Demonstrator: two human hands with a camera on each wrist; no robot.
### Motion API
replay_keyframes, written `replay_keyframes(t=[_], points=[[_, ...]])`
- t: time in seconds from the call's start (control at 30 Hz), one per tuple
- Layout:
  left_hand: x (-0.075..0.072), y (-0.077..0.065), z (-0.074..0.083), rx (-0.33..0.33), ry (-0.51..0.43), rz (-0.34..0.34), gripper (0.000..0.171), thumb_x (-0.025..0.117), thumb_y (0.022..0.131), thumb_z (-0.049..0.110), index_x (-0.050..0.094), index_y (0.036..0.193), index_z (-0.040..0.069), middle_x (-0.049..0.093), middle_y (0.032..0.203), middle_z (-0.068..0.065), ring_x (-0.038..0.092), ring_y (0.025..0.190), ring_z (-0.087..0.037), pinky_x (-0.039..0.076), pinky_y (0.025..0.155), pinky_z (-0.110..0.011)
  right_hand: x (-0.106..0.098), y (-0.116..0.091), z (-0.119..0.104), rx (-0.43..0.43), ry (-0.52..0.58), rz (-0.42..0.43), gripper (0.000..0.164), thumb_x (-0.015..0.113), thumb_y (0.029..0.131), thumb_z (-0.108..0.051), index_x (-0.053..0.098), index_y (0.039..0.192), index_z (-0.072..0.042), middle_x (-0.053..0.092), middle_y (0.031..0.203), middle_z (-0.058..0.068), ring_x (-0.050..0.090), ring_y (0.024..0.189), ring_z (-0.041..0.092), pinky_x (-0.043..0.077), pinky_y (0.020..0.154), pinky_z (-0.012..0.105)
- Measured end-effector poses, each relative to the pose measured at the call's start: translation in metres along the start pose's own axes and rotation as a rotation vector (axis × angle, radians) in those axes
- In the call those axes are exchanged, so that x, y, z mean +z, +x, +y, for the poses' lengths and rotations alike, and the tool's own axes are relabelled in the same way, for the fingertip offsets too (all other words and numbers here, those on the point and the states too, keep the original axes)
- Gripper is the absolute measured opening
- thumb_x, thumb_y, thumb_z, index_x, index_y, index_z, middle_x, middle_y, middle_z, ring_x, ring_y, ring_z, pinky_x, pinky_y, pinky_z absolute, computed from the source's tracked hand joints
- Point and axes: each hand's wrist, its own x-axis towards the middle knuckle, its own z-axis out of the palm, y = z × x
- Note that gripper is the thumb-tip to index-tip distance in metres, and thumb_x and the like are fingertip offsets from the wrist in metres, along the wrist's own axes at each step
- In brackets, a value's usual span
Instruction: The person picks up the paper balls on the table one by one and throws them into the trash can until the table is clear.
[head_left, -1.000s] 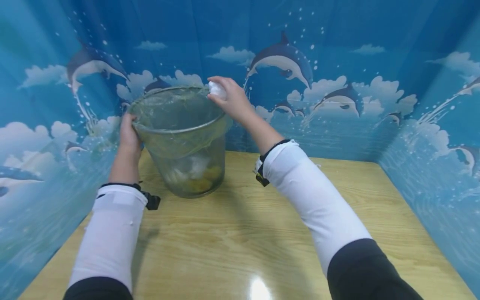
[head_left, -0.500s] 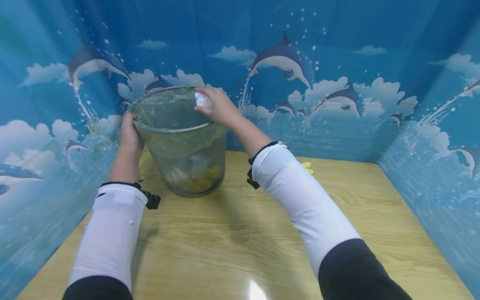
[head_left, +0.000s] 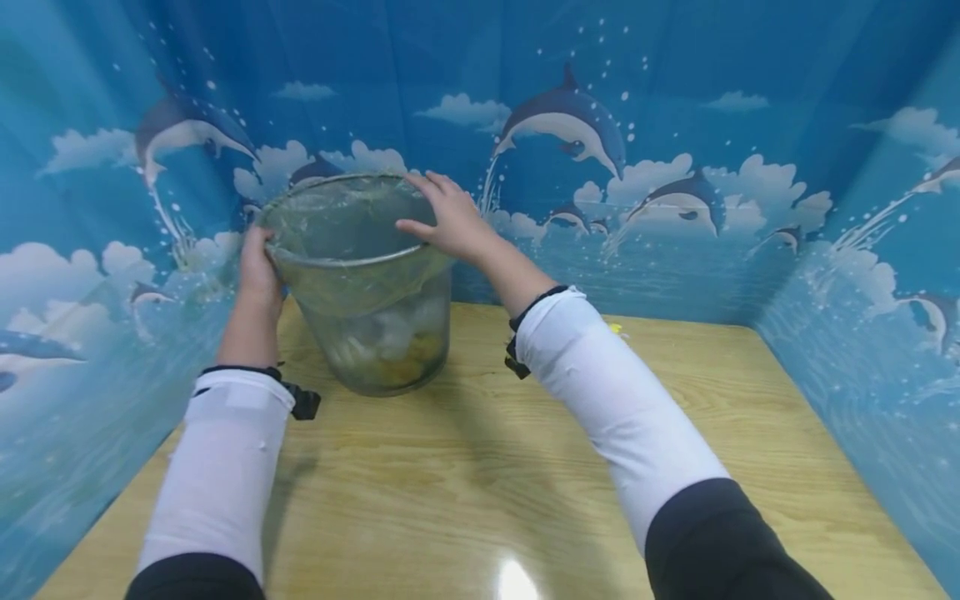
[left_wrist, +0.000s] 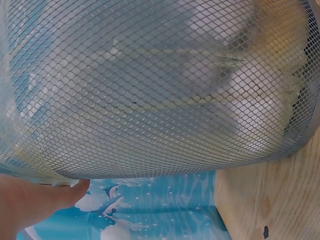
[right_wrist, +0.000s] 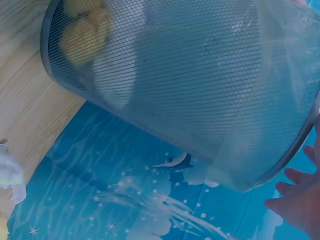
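Observation:
A grey wire-mesh wastebasket (head_left: 360, 262) stands on the table at the left, lined with a thin, translucent yellow-green bag (head_left: 330, 287). My left hand (head_left: 258, 268) grips the rim on its left side; part of its fingers is hidden. At the right rim, my right hand (head_left: 455, 221) has its fingers and thumb spread, with nothing held. The right wrist view also shows these fingers (right_wrist: 295, 192) stretched out by the rim. Through the mesh I see white crumpled lumps (left_wrist: 255, 107) and yellow crumpled lumps (right_wrist: 82, 40) at the bottom of the basket.
Behind my right sleeve a small yellow scrap (head_left: 617, 328) shows on the wood-grain table (head_left: 420, 483). A white crumpled piece (right_wrist: 10, 172) lies near the table edge in the right wrist view. Blue dolphin-print curtains (head_left: 675, 100) enclose the table at the back and sides.
My right hand moved left over the basket's mouth with a white crumpled lump, then let it go inside. It has since opened and drawn slightly right. The left hand kept its place.

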Motion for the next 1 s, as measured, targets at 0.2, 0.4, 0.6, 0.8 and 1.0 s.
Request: replay_keyframes(t=[0.2,0.4,0.6,0.8,1.0], points=[[-0.001,0.000,-0.001,-0.006,0.014,-0.006,0.024,0.031,0.097,0.031,0.044,0.115,0.021,0.033,0.145,0.008,0.039,0.096,-0.002,0.029,0.081,-0.020,-0.003,-0.003,0.018,0.054,0.056,0.033,0.079,0.053,0.094,-0.052,0.011,0.157,-0.029,0.002,0.164,0.003,0.002,0.151,0.022,0.012,0.120,0.047],[-0.001,0.002,-0.001,-0.026,0.058,-0.003,0.047,0.031,0.096,0.034,0.035,0.142,0.025,-0.006,0.162,0.013,0.024,0.131,-0.006,0.025,0.092,-0.020,-0.009,-0.010,0.043,0.064,0.140,0.136,0.077,0.053,0.096,-0.047,0.011,0.157,-0.025,0.003,0.164,0.007,0.004,0.151,0.026,0.013,0.119,0.049],[-0.001,0.003,0.001,0.000,0.037,-0.002,0.029,0.031,0.097,0.032,0.043,0.122,0.024,0.005,0.162,0.010,0.030,0.121,-0.005,0.028,0.087,-0.019,-0.013,-0.017,0.070,0.135,0.158,0.160,0.078,0.051,0.096,-0.049,0.008,0.157,-0.025,0.000,0.164,0.007,0.001,0.151,0.026,0.013,0.119,0.050],[-0.001,0.000,0.003,-0.013,0.058,-0.006,0.045,0.031,0.096,0.035,0.032,0.140,0.024,-0.007,0.162,0.012,0.018,0.136,-0.004,0.024,0.093,-0.021,-0.004,-0.027,0.103,0.231,0.155,0.131,0.079,0.050,0.097,-0.048,0.005,0.157,-0.024,-0.005,0.164,0.009,-0.001,0.150,0.030,0.013,0.118,0.054],[-0.002,-0.001,0.000,0.015,0.012,0.006,0.015,0.032,0.097,0.032,0.042,0.101,0.021,0.042,0.128,0.006,0.040,0.100,-0.005,0.028,0.082,-0.023,0.022,-0.041,0.139,0.282,0.130,0.056,0.081,0.054,0.097,-0.042,0.005,0.157,-0.021,-0.006,0.163,0.014,-0.002,0.149,0.035,0.014,0.116,0.057]])
